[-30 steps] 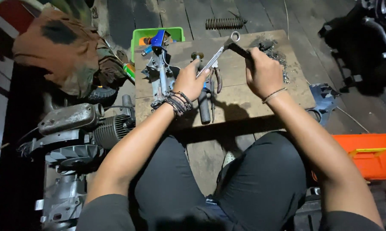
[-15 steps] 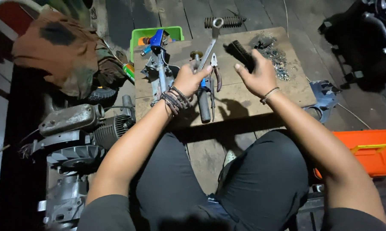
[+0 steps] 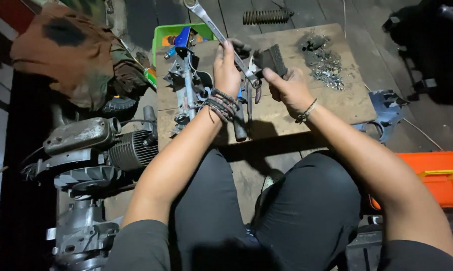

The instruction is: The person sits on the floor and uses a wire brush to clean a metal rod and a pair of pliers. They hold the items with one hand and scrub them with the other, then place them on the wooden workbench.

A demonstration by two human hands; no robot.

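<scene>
near edge: my knees in dark trousers sit just under the bench [image 3: 286, 115] front lip; bare plank floor shows between them.
left flank: engine block [image 3: 86, 150] with cooling fins hard against the bench's left side, no slack there. Brown cloth heap [image 3: 71, 50] further back on the same side.
right flank: orange case [image 3: 437, 175] on the floor by my right knee, apart from the bench. Blue toothed plate [image 3: 387, 108] pokes out past the bench's right edge.
left hand: left hand [image 3: 226, 75], fingers wrapped tight round the shank of a long wrench [image 3: 221, 37]; wrench angles up and left, ring end reaching the top of frame. Beaded bands on that wrist.
right hand: right hand [image 3: 289, 88], pinching a dark ribbed block [image 3: 271, 57] between thumb and fingers, held above the bench just right of the wrench.
under hands: grey metal assembly [image 3: 189, 85] lying lengthwise on the bench's left part, touching nothing I hold as far as I can tell.
open room: bare wood on the bench's front right, from my right wrist out to the edge.
far right: pile of metal shavings [image 3: 324, 62] near the bench's back right corner.
far edge: green tray [image 3: 171, 35] butting the back left corner; coil spring [image 3: 266, 16] on the floor beyond.
</scene>
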